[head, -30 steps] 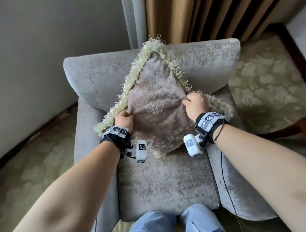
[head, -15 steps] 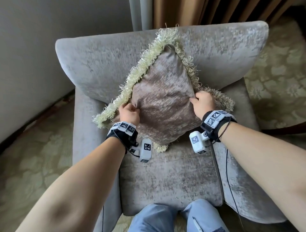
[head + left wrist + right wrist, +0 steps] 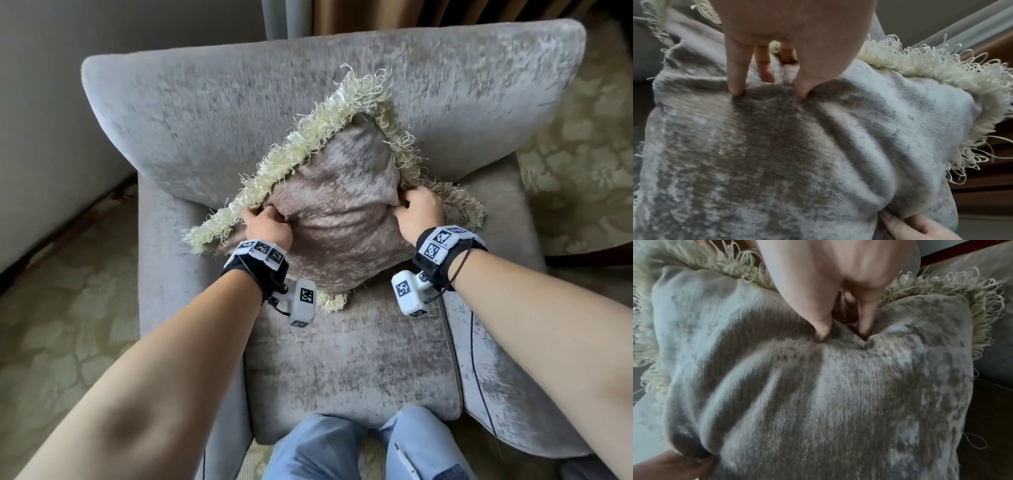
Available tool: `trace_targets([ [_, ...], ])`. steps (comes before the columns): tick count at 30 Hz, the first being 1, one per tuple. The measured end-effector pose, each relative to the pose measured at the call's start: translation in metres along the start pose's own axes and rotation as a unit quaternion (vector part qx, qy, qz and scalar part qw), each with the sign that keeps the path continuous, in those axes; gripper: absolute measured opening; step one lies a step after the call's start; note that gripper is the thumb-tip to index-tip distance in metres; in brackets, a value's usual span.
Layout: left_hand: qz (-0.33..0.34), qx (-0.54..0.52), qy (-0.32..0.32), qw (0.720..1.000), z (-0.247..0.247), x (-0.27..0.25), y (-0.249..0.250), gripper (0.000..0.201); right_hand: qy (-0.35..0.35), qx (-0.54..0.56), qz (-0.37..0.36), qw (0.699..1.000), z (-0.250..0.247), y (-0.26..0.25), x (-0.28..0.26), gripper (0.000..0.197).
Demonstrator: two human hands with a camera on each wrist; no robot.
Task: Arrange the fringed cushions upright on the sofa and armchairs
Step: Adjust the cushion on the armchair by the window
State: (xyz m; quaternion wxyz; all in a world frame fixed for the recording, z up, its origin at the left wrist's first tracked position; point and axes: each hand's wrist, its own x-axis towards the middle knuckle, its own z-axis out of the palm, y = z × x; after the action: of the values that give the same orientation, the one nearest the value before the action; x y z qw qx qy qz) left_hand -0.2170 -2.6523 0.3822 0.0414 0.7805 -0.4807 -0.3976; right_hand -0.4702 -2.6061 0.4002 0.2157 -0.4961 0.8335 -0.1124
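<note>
A taupe velvet cushion (image 3: 337,219) with cream fringe stands on one corner like a diamond on the grey armchair (image 3: 219,113), leaning against the backrest. My left hand (image 3: 269,224) grips its left edge, thumb and fingers dug into the fabric (image 3: 768,91). My right hand (image 3: 416,210) pinches the right edge the same way (image 3: 842,335). The cushion's face (image 3: 777,154) fills both wrist views, creased between the two grips (image 3: 818,402). Its lowest corner touches the seat near my left wrist.
The armchair seat (image 3: 342,370) lies bare in front of the cushion. A grey wall (image 3: 51,102) stands to the left, brown curtains (image 3: 376,13) behind, patterned carpet (image 3: 582,137) on both sides. My knees in blue jeans (image 3: 359,448) meet the seat's front edge.
The cushion has sunk lower against the backrest and its top corner has tipped to the right. Both hands moved with it, squeezing its sides inward.
</note>
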Motion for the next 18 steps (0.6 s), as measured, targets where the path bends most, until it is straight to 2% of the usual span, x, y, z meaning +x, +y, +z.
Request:
trace_targets([
  [7, -0.021, 0.005, -0.006, 1.000, 0.001, -0.004, 0.004, 0.031, -0.010, 0.014, 0.003, 1.000, -0.004, 0.002, -0.001, 0.020],
  [9, -0.025, 0.009, -0.008, 1.000, -0.001, -0.006, 0.004, 0.031, -0.016, 0.022, 0.005, 1.000, -0.006, 0.003, -0.003, 0.021],
  [13, -0.021, 0.017, -0.001, 1.000, -0.005, -0.016, 0.000, 0.015, -0.028, 0.035, 0.007, 0.999, -0.010, 0.004, -0.012, 0.022],
  [18, -0.006, 0.034, -0.015, 0.999, -0.012, -0.032, -0.009, 0.024, -0.049, 0.045, 0.014, 0.998, -0.018, 0.007, -0.028, 0.019],
])
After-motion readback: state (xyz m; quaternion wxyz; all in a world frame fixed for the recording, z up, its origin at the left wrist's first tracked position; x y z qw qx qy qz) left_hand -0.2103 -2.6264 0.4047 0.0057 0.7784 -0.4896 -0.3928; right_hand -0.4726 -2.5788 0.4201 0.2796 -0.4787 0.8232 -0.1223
